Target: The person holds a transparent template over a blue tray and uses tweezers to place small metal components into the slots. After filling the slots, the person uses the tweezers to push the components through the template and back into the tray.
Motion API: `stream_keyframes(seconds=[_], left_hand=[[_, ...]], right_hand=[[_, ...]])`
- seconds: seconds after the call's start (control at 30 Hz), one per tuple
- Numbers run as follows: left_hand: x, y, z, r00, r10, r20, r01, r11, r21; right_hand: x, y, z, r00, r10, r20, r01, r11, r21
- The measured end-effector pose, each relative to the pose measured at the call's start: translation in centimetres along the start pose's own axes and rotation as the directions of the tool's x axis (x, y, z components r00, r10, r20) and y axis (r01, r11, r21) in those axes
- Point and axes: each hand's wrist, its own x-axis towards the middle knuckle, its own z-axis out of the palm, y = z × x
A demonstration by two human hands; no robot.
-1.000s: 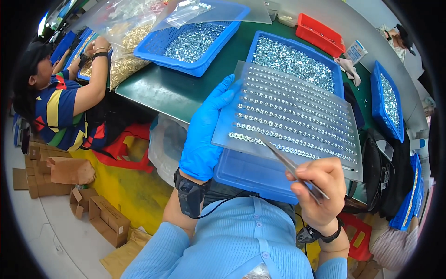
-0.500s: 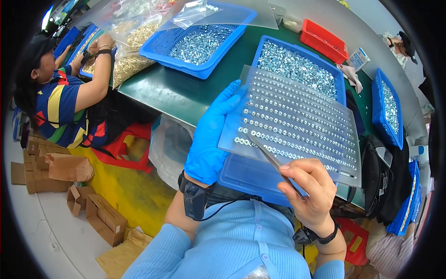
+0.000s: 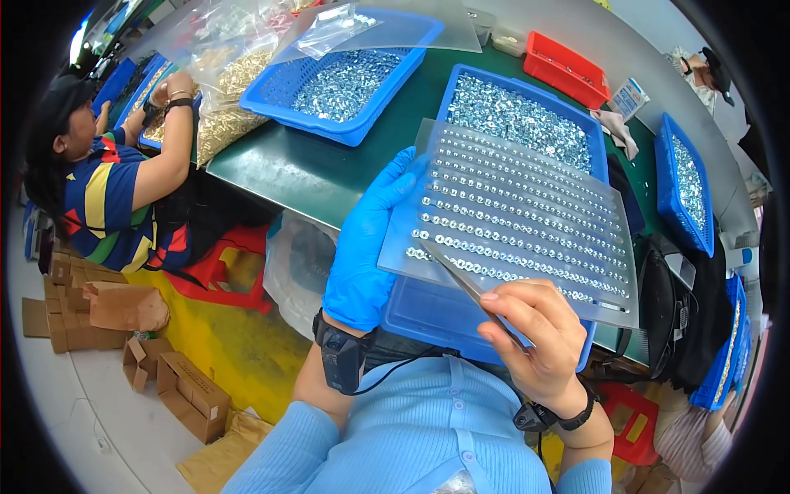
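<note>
My left hand point(image 3: 362, 247), in a blue glove, grips the left edge of a translucent plate point(image 3: 401, 247). Rows of small shiny metal nuts point(image 3: 510, 221) sit across that plate, which is tilted over a blue tray. In my bare right hand point(image 3: 539, 333) is a pair of metal tweezers point(image 3: 469, 286), pinched between thumb and fingers. Their tips point up and left, close to the left end of the nearest row of nuts. Whether the tips touch a nut is too fine to tell.
Beyond the plate stands a blue basket point(image 3: 451, 86) full of shiny metal pieces. Other blue baskets point(image 3: 350, 132) point(image 3: 671, 193) flank it on the green table point(image 3: 280, 177). A red bin point(image 3: 568, 70) is at the back. At left, a person point(image 3: 123, 181) works beside a bag of brass-coloured parts point(image 3: 226, 123).
The plate and both hands have shifted slightly left. The tweezer tips have moved left and a little down, toward the end of the nearest row.
</note>
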Motion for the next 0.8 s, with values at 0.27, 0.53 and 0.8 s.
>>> stream_keyframes(seconds=[0.27,0.53,0.8], left_hand=[[0.0,0.0,0.1,1.0,-0.006,-0.014,0.006,1.0,0.019],[-0.3,0.0,0.3,1.0,-0.001,-0.018,0.001,1.0,0.026],[-0.2,0.0,0.3,1.0,0.003,-0.012,-0.002,0.999,0.038]], right_hand=[[0.2,0.1,0.4,1.0,0.004,-0.015,-0.004,1.0,0.007],[-0.5,0.4,-0.5,0.999,0.039,0.03,-0.038,0.999,-0.03],[-1.3,0.7,-1.7,0.997,0.076,0.012,-0.076,0.997,-0.032]])
